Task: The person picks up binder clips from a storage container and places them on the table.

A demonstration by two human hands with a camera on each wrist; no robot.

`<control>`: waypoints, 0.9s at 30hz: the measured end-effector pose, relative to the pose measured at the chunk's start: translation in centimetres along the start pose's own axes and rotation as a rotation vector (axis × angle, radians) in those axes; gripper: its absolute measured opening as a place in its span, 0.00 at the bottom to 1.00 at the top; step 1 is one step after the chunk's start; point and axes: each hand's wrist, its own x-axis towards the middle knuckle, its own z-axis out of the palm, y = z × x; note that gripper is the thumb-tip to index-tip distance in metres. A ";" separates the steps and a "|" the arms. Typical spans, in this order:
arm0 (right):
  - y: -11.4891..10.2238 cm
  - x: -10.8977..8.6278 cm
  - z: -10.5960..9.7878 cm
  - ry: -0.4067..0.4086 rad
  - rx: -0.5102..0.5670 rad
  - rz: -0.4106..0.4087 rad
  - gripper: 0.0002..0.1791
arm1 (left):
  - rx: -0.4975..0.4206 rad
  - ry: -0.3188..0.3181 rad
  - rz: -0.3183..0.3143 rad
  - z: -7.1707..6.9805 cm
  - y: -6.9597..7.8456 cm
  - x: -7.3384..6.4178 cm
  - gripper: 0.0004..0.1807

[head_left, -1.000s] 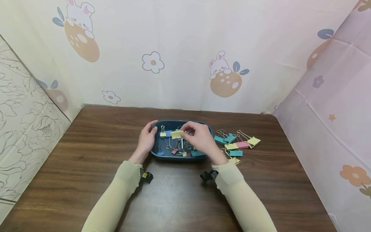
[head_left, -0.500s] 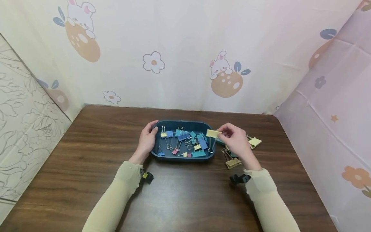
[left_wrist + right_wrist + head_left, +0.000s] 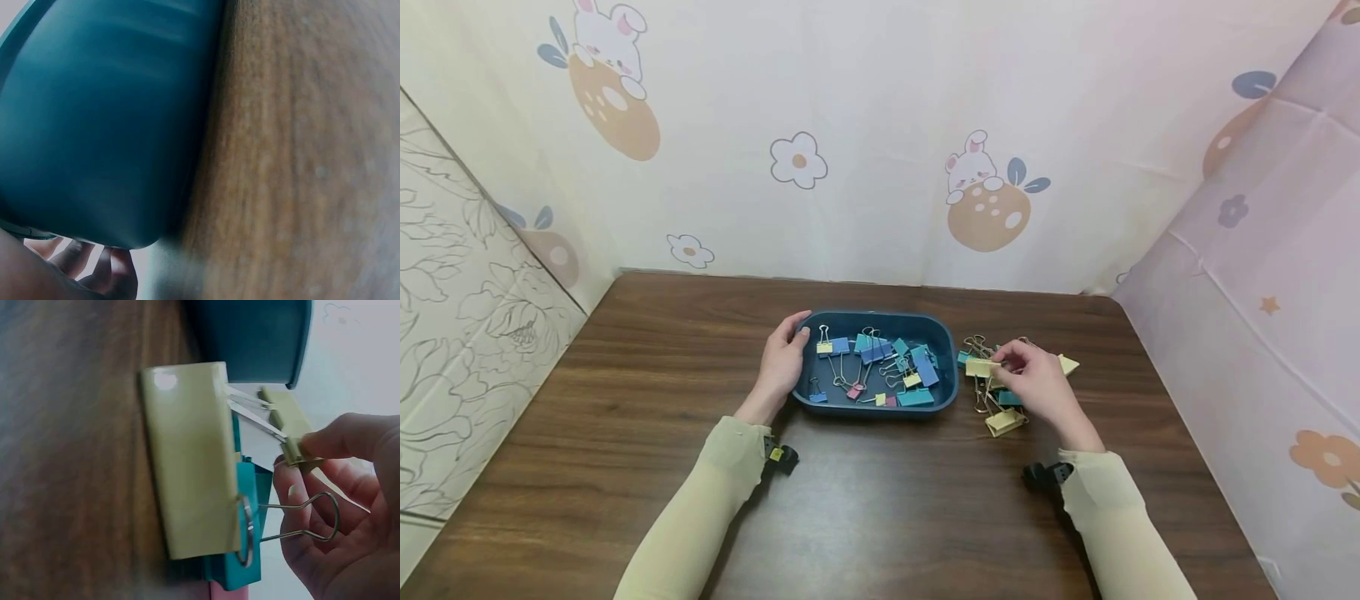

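room fronts the tray; clips seemingly crowd right.

A deep-blue rectangular tray with rounded corners sits flat on the tabletop, midway along it and nearer the back edge. A left hand grips its left end. Inside lie small blue, teal, yellow and pink binder clips with wire handles. A right hand pinches a yellow metal binder clip by one end, body lengthwise left to right, above a loose heap of larger yellow, teal and pink clips between the tray and the tabletop's right edge.
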 end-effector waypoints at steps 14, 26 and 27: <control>-0.2 -0.1 0.4 -0.161 -0.176 -0.131 0.04 | -0.001 -0.007 -0.005 0.1 -0.1 0.0 0.22; -1.5 0.0 0.1 -0.095 -0.186 -0.142 0.09 | 0.000 -0.005 -0.008 0.0 -0.2 0.1 0.21; -1.9 0.0 0.1 -0.085 -0.181 -0.149 0.09 | 0.000 -0.005 -0.007 0.0 -0.2 0.1 0.21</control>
